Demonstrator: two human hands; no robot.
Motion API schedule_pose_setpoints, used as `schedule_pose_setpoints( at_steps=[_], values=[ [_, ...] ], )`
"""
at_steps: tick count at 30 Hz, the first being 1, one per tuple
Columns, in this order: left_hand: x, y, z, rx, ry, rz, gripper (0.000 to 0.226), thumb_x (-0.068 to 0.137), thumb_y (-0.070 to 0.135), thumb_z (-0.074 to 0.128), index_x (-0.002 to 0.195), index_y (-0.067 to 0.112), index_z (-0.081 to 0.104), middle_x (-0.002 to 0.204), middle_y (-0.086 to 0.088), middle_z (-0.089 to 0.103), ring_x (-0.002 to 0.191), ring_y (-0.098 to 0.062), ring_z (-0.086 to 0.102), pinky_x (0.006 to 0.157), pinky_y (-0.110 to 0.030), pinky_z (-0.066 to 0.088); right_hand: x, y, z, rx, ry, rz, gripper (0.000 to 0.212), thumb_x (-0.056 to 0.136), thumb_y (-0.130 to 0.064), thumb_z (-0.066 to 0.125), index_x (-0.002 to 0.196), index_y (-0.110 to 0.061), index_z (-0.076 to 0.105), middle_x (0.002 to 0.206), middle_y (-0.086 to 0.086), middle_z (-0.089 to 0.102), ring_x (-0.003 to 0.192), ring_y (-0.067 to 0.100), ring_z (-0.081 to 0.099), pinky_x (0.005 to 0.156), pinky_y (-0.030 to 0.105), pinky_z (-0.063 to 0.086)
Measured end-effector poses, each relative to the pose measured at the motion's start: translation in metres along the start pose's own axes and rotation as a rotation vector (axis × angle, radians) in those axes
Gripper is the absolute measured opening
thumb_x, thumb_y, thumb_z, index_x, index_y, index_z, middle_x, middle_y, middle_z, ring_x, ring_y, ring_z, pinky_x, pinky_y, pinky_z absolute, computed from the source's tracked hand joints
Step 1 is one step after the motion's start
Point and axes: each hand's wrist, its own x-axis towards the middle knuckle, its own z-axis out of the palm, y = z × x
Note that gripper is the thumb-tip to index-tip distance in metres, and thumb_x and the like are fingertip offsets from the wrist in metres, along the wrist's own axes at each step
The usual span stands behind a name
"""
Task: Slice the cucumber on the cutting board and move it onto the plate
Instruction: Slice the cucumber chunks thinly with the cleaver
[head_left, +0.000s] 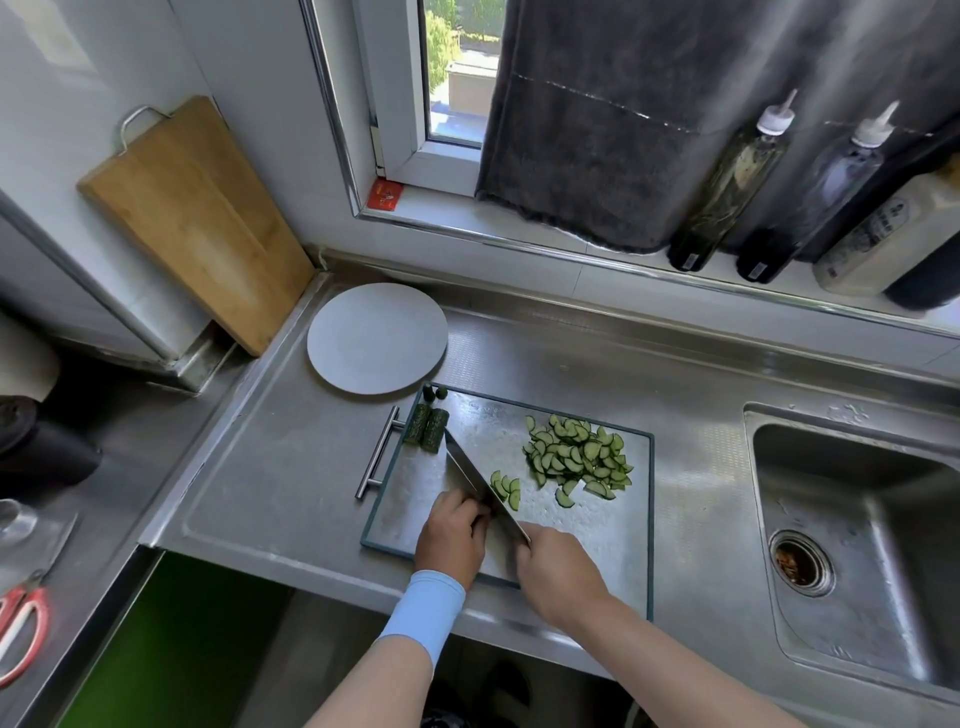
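Right hand (558, 571) fingers are wrapped round the knife (467, 473) handle. Left hand (452, 535) fingers are curled against the blade; whatever they steady is hidden. Slicing is judged underway: slices (576, 457) are piled on the cutting board (597, 545), two cucumber pieces (428, 428) remain uncut, and nothing is on the plate (376, 338). Next: finish cutting, then transfer.

Cutting board (597, 530) on surface (291, 467), handle (376, 452) at left edge. Plate (377, 338) just behind board's far-left corner. Uncut cucumber pieces (428, 428) at board's far left, end stubs (435, 393) behind them. Slice heap (579, 454) at board's far right; few slices (506, 488) mid-board, right of knife (470, 475). Knife diagonal across board, tip beside cucumber pieces. Sink (883, 519) right of board. Wooden board (197, 218) against wall, far left. Bottles (727, 192) on windowsill, far right.
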Motion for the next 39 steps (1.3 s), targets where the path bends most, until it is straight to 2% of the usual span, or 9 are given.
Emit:
schedule_pose_setpoints(
  at_steps=[4, 9, 12, 20, 24, 28, 33, 39],
  values=[
    [0.001, 0.001, -0.001, -0.005, 0.015, -0.035, 0.015, 0.07, 0.004, 0.078, 0.077, 0.017, 0.072, 0.078, 0.0, 0.062, 0.078, -0.019, 0.058, 0.064, -0.025, 0.049, -0.008, 0.002, -0.001, -0.002, 0.02, -0.019, 0.034, 0.098, -0.02, 0.039, 0.068, -0.036, 0.039, 0.066, -0.009, 0.05, 0.061, 0.011, 0.044, 0.054, 0.025, 0.034],
    [0.002, 0.002, -0.004, 0.002, -0.006, -0.048, 0.017, 0.072, 0.005, 0.078, 0.08, 0.019, 0.075, 0.081, 0.002, 0.066, 0.081, -0.017, 0.06, 0.071, -0.017, 0.043, -0.022, 0.008, -0.004, -0.006, 0.029, -0.041, 0.036, 0.101, -0.022, 0.039, 0.067, -0.035, 0.037, 0.065, -0.008, 0.049, 0.058, 0.01, 0.04, 0.053, 0.026, 0.031],
    [0.002, 0.003, -0.005, 0.005, -0.002, -0.058, 0.015, 0.072, 0.005, 0.079, 0.079, 0.018, 0.075, 0.081, 0.002, 0.065, 0.081, -0.017, 0.06, 0.071, -0.017, 0.043, -0.028, 0.011, -0.006, -0.024, 0.02, -0.054, 0.039, 0.103, -0.023, 0.038, 0.067, -0.037, 0.036, 0.063, -0.009, 0.046, 0.057, 0.008, 0.038, 0.052, 0.023, 0.028],
    [0.002, 0.001, -0.002, -0.002, 0.006, -0.057, 0.016, 0.069, 0.004, 0.08, 0.076, 0.017, 0.073, 0.079, 0.003, 0.064, 0.078, -0.018, 0.059, 0.067, -0.018, 0.043, -0.02, 0.009, 0.001, -0.013, 0.014, -0.002, 0.035, 0.101, -0.02, 0.037, 0.068, -0.031, 0.04, 0.067, -0.007, 0.051, 0.064, 0.015, 0.045, 0.055, 0.027, 0.033],
    [0.001, 0.0, -0.001, 0.003, 0.002, -0.041, 0.016, 0.069, 0.004, 0.079, 0.075, 0.016, 0.071, 0.078, 0.002, 0.062, 0.078, -0.017, 0.057, 0.064, -0.022, 0.046, -0.007, 0.004, 0.005, -0.008, 0.008, 0.019, 0.025, 0.098, -0.019, 0.037, 0.08, -0.024, 0.054, 0.077, -0.003, 0.061, 0.075, 0.02, 0.056, 0.064, 0.033, 0.044],
    [-0.003, 0.0, -0.002, 0.001, 0.011, -0.005, 0.013, 0.072, 0.003, 0.075, 0.079, 0.014, 0.07, 0.082, 0.002, 0.06, 0.081, -0.017, 0.055, 0.067, -0.018, 0.043, -0.002, 0.004, 0.005, -0.008, 0.01, 0.007, 0.025, 0.099, -0.022, 0.037, 0.085, -0.023, 0.058, 0.079, -0.001, 0.063, 0.076, 0.021, 0.057, 0.066, 0.034, 0.046],
    [-0.004, 0.003, -0.002, 0.005, 0.037, 0.0, 0.015, 0.073, 0.002, 0.076, 0.078, 0.014, 0.069, 0.082, 0.001, 0.06, 0.082, -0.017, 0.054, 0.07, -0.016, 0.041, -0.003, 0.004, 0.002, 0.008, 0.001, 0.0, 0.03, 0.099, -0.022, 0.038, 0.071, -0.029, 0.044, 0.069, -0.006, 0.053, 0.067, 0.015, 0.048, 0.062, 0.031, 0.04],
    [-0.003, 0.001, -0.002, 0.012, 0.029, -0.021, 0.015, 0.072, 0.005, 0.078, 0.08, 0.016, 0.072, 0.082, 0.001, 0.064, 0.081, -0.018, 0.058, 0.072, -0.022, 0.048, -0.017, 0.007, 0.001, 0.022, 0.022, -0.019, 0.03, 0.1, -0.023, 0.038, 0.071, -0.031, 0.042, 0.071, -0.004, 0.056, 0.065, 0.016, 0.048, 0.061, 0.032, 0.04]
  ],
)
